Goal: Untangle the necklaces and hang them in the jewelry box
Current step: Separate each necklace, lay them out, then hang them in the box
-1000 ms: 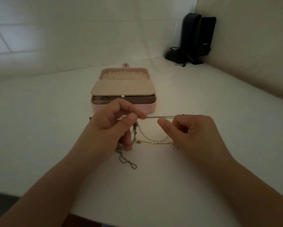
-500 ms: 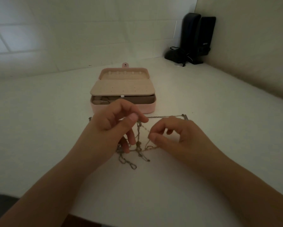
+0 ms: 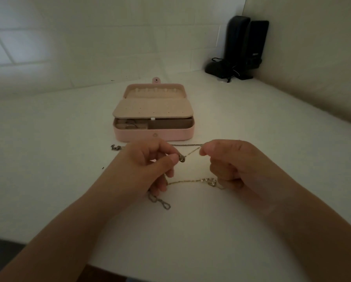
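since half a second ago the right hand [image 3: 237, 165] has pulled away to the right, so the two hands are now well apart and the necklaces [image 3: 191, 151] are drawn out between them instead of bunched under the fingers.

the left hand [image 3: 148, 163] has its fingers curled, thumb and forefinger pinching a small knot or clasp of chain at the tip. the right hand is curled into a loose fist, its thumb and forefinger pinching the far end of a thin strand — one line runs level between the hands, another slants down to the left pinch.

lower down, a fine gold chain [image 3: 189, 181] sags between the two hands, with a small cluster near the right palm. a heavier link chain [image 3: 159, 202] trails from under the left hand onto the white table [image 3: 48, 159], and another bit of it shows to the left of that hand.

the pink jewelry box [image 3: 154, 117] sits open just beyond the hands, lid back, the necklaces not yet in it.
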Action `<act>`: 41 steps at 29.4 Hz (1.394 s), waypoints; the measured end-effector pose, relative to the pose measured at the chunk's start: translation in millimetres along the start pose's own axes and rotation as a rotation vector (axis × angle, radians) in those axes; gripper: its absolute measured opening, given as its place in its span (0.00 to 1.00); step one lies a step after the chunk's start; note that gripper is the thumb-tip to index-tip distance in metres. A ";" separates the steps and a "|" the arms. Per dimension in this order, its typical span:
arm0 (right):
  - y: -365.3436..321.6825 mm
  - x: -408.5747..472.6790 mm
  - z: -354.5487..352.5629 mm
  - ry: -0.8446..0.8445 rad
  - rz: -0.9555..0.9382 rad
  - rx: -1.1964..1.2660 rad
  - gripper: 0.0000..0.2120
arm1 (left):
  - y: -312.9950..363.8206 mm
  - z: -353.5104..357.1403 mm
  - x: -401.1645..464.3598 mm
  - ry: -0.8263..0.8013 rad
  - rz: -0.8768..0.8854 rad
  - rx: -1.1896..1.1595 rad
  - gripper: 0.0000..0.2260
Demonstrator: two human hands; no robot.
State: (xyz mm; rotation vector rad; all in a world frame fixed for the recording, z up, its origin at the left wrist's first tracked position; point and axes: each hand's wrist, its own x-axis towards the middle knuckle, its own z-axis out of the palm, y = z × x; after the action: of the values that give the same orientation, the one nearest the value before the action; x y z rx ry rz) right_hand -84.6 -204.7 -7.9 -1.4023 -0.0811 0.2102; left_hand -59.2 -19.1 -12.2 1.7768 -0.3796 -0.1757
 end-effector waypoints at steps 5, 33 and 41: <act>-0.8 -1.6 3.3 0.039 -0.029 -0.143 0.07 | 1.3 0.2 -1.5 -0.014 -0.035 -0.056 0.06; 4.2 -1.6 8.5 -0.088 -0.077 -0.213 0.06 | -7.5 0.2 -3.1 -0.282 0.180 0.174 0.06; 5.0 0.9 5.8 -0.052 -0.104 -0.180 0.07 | -4.0 0.5 0.2 -0.101 0.086 0.088 0.08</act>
State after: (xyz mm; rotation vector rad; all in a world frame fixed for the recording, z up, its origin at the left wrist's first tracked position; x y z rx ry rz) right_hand -85.3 -198.1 -12.0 -1.5677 -0.2200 0.1556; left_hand -58.5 -18.8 -16.1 1.8390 -0.5426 -0.1906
